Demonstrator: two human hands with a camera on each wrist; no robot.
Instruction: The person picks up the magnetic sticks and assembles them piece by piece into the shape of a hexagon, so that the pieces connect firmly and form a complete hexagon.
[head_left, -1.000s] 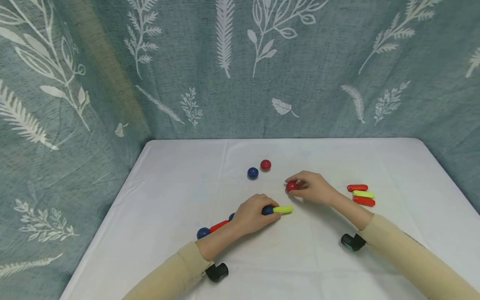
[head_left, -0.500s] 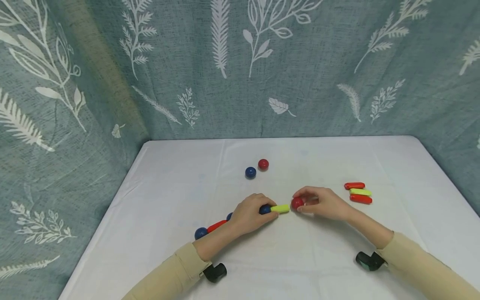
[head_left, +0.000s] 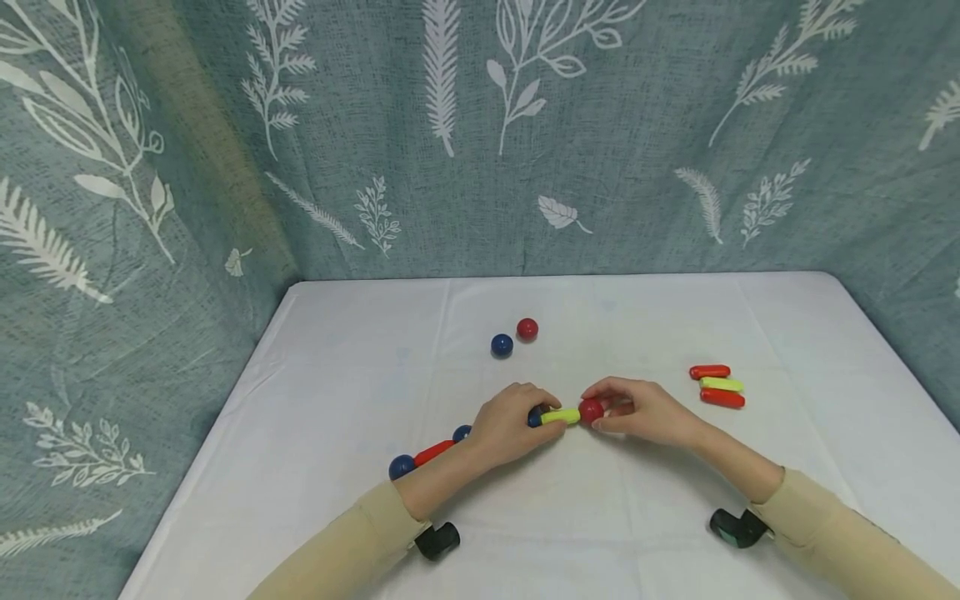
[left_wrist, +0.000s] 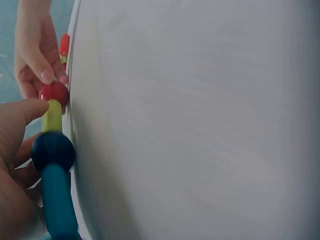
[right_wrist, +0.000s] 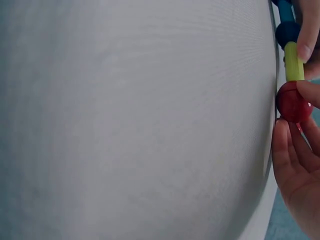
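Note:
My left hand (head_left: 510,425) pinches a yellow-green rod (head_left: 558,416) between thumb and fingers. With thumb and fingertips, my right hand (head_left: 643,411) grips a red ball (head_left: 591,411), which touches the rod's right end. At the rod's other end is a dark blue ball (left_wrist: 53,152), followed by a teal rod (left_wrist: 59,200) mostly hidden by the left hand in the head view. Further left, the row shows another blue ball (head_left: 462,433), a red rod (head_left: 433,452) and an end blue ball (head_left: 402,467).
A loose blue ball (head_left: 502,346) and a loose red ball (head_left: 527,329) lie behind the hands. To the right are two red rods (head_left: 722,398) with a yellow-green rod (head_left: 721,384) between them. A white cloth (head_left: 360,350) covers the table, and a patterned curtain (head_left: 465,208) hangs behind.
My right hand has brought the red ball nearer to me and against the yellow-green rod's end. The left hand's fingers have shifted slightly right, onto that rod.

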